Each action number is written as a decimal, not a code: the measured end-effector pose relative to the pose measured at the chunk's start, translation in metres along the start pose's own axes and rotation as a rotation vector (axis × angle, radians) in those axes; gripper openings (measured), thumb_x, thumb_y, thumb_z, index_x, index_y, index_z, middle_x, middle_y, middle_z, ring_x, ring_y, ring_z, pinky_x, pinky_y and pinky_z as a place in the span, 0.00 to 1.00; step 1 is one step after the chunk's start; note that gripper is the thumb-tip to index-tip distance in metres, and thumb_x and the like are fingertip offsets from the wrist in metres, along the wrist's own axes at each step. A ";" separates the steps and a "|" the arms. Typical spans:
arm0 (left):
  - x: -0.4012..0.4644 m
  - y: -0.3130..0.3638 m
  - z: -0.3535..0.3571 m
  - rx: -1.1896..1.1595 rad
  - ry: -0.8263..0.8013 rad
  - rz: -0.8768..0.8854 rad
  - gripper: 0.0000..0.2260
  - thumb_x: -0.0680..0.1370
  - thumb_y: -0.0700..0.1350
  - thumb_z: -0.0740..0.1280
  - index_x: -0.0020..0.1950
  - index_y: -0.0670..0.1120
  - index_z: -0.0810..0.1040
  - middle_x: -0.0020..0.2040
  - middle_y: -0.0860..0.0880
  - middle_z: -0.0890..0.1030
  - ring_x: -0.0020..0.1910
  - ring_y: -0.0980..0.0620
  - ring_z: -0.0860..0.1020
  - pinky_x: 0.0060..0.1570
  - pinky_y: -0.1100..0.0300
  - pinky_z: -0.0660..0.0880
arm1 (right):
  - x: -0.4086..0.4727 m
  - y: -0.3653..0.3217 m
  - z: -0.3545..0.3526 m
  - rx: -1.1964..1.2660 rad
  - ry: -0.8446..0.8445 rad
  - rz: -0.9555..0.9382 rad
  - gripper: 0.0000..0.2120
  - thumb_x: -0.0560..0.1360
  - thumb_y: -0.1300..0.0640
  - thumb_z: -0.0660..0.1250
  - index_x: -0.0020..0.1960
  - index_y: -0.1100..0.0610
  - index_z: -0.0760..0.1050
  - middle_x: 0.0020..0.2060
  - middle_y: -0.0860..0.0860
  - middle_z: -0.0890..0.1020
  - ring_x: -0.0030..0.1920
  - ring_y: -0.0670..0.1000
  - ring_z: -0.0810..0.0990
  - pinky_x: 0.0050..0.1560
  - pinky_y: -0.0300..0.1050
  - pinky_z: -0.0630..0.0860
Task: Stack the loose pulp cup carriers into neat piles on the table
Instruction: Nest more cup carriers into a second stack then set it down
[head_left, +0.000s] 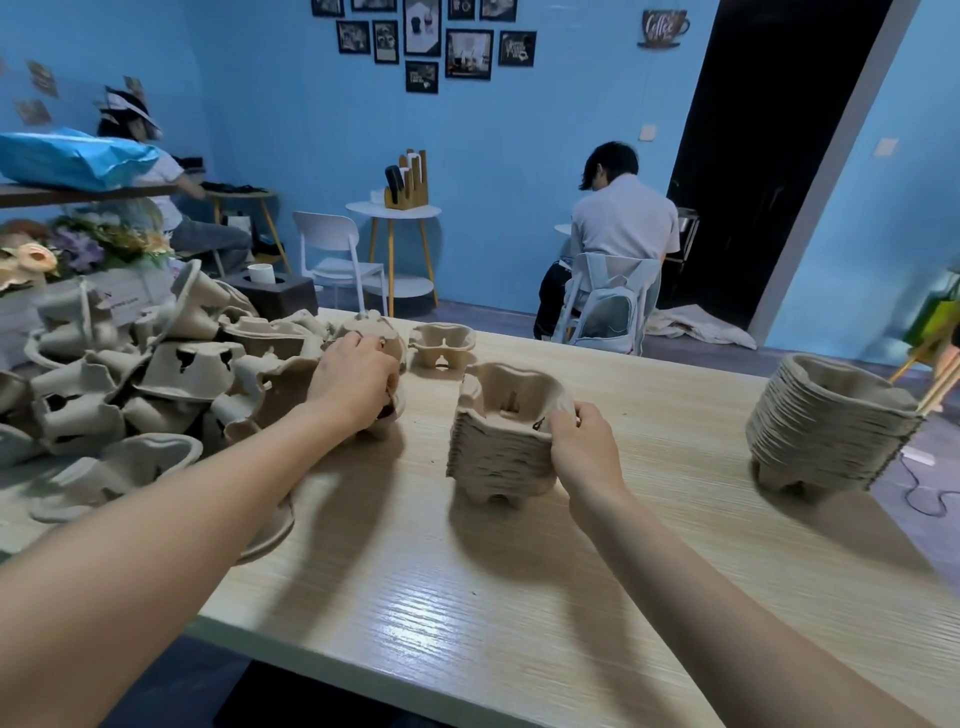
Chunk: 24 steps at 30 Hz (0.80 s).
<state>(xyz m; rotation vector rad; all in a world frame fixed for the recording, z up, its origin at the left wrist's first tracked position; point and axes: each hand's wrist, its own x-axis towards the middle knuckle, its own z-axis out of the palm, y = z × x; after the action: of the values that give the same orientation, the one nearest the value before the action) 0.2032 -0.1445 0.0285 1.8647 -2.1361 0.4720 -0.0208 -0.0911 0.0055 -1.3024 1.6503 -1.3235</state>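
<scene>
A heap of loose pulp cup carriers (156, 374) covers the left end of the wooden table (519, 597). My left hand (353, 379) reaches to the heap's right edge and grips a loose carrier (387, 332) there. A short stack of carriers (498, 441) stands mid-table. My right hand (582, 447) pinches the right rim of its top carrier. A taller finished stack (826, 431) stands at the table's right end. One single carrier (441, 345) sits upright near the far edge.
Two people sit with their backs turned beyond the table, one on a white chair (608, 301) with a backpack. A round white side table (395, 213), another chair, and flowers (78, 249) at far left. A cable lies on the floor to the right.
</scene>
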 end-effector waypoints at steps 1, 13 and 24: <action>-0.001 0.001 -0.002 -0.032 0.014 0.000 0.06 0.77 0.45 0.66 0.51 0.51 0.81 0.54 0.47 0.75 0.56 0.47 0.69 0.55 0.56 0.65 | 0.000 0.000 0.001 0.002 0.002 0.004 0.09 0.80 0.58 0.55 0.55 0.59 0.71 0.46 0.52 0.74 0.45 0.52 0.70 0.42 0.46 0.64; -0.037 0.011 -0.032 -0.615 0.215 -0.027 0.05 0.71 0.37 0.72 0.40 0.46 0.80 0.39 0.56 0.70 0.44 0.53 0.71 0.48 0.57 0.70 | 0.000 -0.001 0.003 0.013 0.007 0.033 0.09 0.79 0.58 0.54 0.54 0.61 0.70 0.46 0.54 0.73 0.44 0.53 0.69 0.39 0.46 0.63; -0.096 0.018 -0.019 -0.670 0.156 0.092 0.10 0.69 0.35 0.73 0.38 0.49 0.78 0.40 0.55 0.73 0.41 0.58 0.73 0.43 0.60 0.72 | -0.004 0.000 0.001 -0.009 0.022 0.057 0.15 0.80 0.56 0.54 0.60 0.64 0.70 0.49 0.56 0.72 0.49 0.55 0.69 0.47 0.46 0.65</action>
<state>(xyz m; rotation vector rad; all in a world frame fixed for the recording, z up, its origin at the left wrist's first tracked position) 0.1980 -0.0481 0.0057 1.3127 -1.9483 -0.0858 -0.0182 -0.0877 0.0050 -1.2410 1.6974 -1.3032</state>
